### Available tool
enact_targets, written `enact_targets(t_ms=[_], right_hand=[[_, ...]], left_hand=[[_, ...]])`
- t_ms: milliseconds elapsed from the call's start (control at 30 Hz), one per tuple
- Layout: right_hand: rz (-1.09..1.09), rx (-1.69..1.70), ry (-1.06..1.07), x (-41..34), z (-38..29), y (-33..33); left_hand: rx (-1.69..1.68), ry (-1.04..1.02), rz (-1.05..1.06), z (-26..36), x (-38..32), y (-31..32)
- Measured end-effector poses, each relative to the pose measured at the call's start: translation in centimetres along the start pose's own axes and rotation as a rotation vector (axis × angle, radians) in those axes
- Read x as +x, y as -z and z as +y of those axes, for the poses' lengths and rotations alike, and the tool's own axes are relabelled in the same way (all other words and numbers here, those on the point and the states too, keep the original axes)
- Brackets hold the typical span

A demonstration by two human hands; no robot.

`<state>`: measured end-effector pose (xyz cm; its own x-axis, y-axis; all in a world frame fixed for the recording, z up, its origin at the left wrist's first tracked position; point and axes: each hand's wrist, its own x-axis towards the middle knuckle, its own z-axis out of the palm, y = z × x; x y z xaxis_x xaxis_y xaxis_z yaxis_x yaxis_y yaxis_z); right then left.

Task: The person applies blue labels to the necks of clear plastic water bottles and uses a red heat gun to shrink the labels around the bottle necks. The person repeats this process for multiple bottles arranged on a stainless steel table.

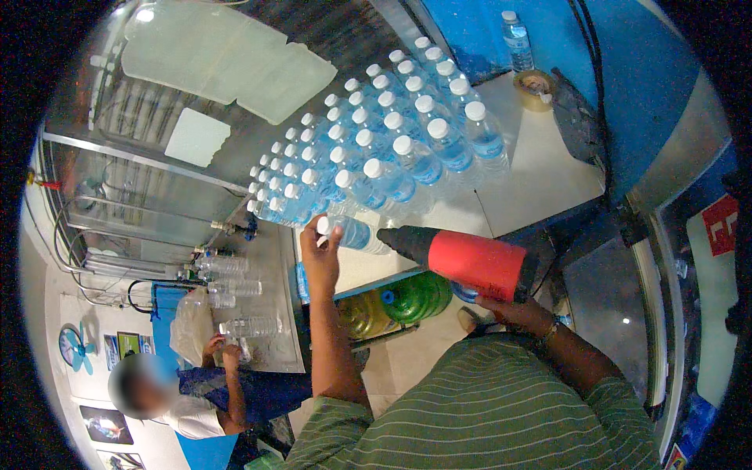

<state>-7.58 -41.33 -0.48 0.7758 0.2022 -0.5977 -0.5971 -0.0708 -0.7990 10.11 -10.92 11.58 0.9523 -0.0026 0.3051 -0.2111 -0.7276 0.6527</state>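
My left hand has its fingers on the white cap of a clear plastic water bottle with a blue label, at the near edge of the white tabletop. My right hand grips a red and black heat gun from below; its black nozzle points left, close to that bottle's base. Its handle is mostly hidden. Beyond my hands, rows of capped water bottles stand packed together on the tabletop.
A roll of tape and a single bottle are at the back right. Large green and yellow jugs lie below the table. At left, a co-worker handles clear bottles at a metal counter. Black cables hang at right.
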Motion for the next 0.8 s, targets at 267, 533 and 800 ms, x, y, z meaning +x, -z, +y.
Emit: enact_targets(t_ms=[267,533,800], right_hand=[[-0.033,0.074,0.312,1.6,-1.5,-1.0],[-0.016,-0.006,0.158,0.4,-0.8,-1.0],[-0.063,0.175,-0.066,-1.2,-1.3,0.6]], left_hand=[[-0.487,0.013,-0.251,-1.1,-0.5,1.4],[-0.664,0.101,-0.048,-9.3,-4.5,-6.2],[-0.445,-0.01,-0.017,-7.5,-4.1,-7.1]])
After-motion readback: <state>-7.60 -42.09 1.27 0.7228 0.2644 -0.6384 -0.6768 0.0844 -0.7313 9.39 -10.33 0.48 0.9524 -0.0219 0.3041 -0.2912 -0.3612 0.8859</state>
